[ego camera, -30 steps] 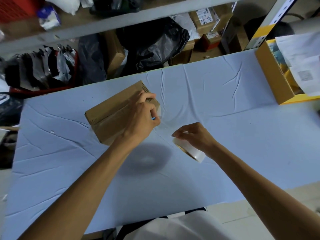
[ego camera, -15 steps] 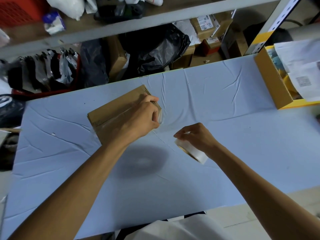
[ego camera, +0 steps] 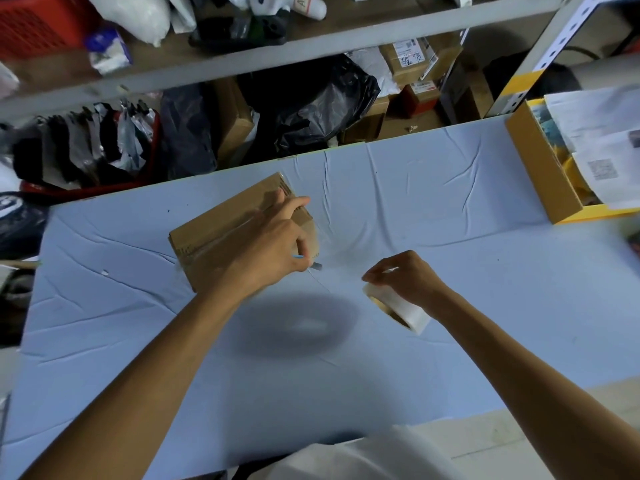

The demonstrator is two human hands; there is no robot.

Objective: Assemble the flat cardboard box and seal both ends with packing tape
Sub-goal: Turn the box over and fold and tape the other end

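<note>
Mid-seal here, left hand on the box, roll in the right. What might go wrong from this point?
The small blue-handled tool in the left hand sits close to the right hand holding the tape roll; a slip may nick fingers. The cardboard box is steadied by one hand only, so pulling tape might twist it.

This looks like a parcel-packing stockroom, though the far clutter is blurred. A metal shelf (ego camera: pixel 242 60) holds labelled parcels (ego camera: pixel 408 60) and black plastic bags (ego camera: pixel 311 109). The cloth-covered bench (ego camera: pixel 450 220) carries an open carton (ego camera: pixel 540 168) with printed sheets (ego camera: pixel 602 147).
</note>
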